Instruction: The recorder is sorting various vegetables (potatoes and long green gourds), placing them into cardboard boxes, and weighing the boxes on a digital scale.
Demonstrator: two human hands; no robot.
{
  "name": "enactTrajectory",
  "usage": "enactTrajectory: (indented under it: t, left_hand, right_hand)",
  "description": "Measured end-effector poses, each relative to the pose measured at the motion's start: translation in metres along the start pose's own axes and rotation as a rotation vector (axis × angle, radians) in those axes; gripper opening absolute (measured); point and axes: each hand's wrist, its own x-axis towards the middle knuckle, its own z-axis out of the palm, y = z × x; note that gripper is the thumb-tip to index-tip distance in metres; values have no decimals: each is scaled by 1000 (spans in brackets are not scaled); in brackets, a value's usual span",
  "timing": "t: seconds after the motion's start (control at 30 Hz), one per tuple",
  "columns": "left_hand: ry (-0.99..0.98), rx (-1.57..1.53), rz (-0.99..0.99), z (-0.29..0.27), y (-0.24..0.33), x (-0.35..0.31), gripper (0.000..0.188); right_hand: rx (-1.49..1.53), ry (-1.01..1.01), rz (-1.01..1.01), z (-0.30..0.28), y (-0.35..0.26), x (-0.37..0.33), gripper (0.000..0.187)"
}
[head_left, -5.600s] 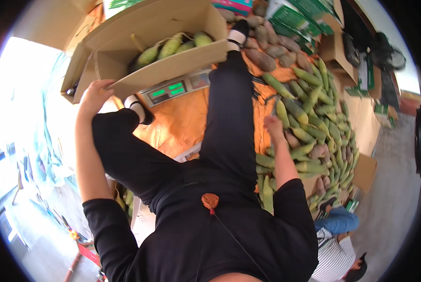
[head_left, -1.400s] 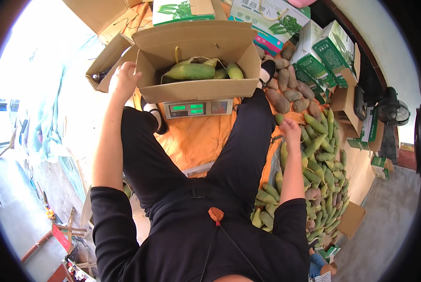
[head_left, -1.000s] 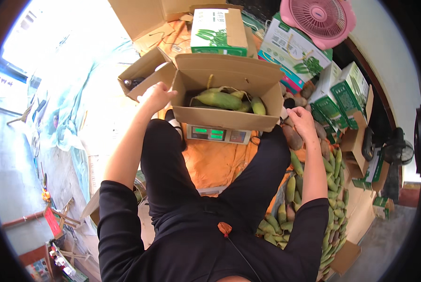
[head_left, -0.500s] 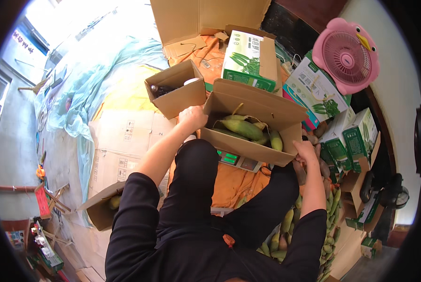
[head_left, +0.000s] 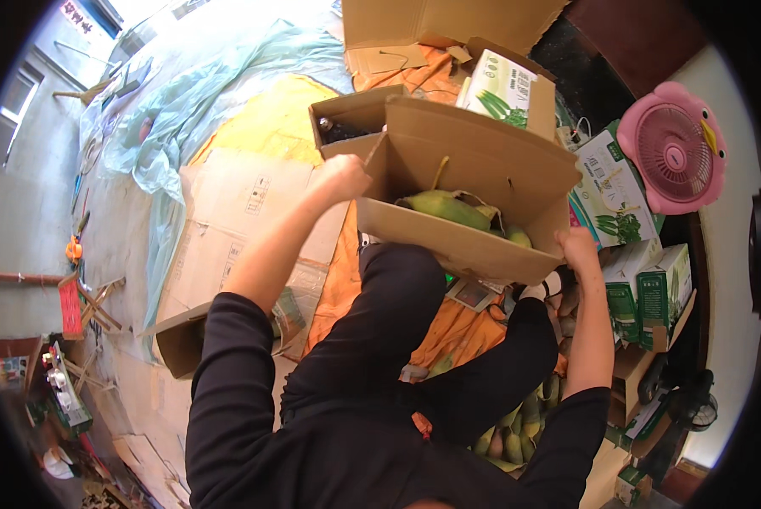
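An open cardboard box [head_left: 448,231] is raised above my knees and tilted, with several plump green radish-like vegetables [head_left: 448,206] inside. My left hand [head_left: 346,178] is closed around the box's left edge. At the opposite end, my right hand [head_left: 578,248] grips the right edge with its fingers curled. Beneath the box, a scale [head_left: 474,293] shows only in part; the rest is hidden behind the box and my leg.
Behind the held box stands a smaller carton [head_left: 359,109] with dark contents. Printed boxes [head_left: 611,182] and a pink fan [head_left: 673,148] are at the right. Loose green vegetables [head_left: 520,428] lie by my right leg. Flattened cardboard [head_left: 227,212] covers the floor at left.
Both hands have lifted the box up and slightly right, tipping it so that less of the vegetables shows. The head view has shifted, too.
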Motion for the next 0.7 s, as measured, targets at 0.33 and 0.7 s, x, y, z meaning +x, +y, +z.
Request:
enactTrajectory:
  t: [0.33, 0.7]
  left_hand:
    - [312, -115, -218, -99, -167, -144, 34]
    - [394, 79, -583, -115, -362, -268, 33]
  right_hand:
    - [-11, -151, -420, 45, -207, -50, 40]
    - [-77, -323, -638, 248, -358, -96, 39]
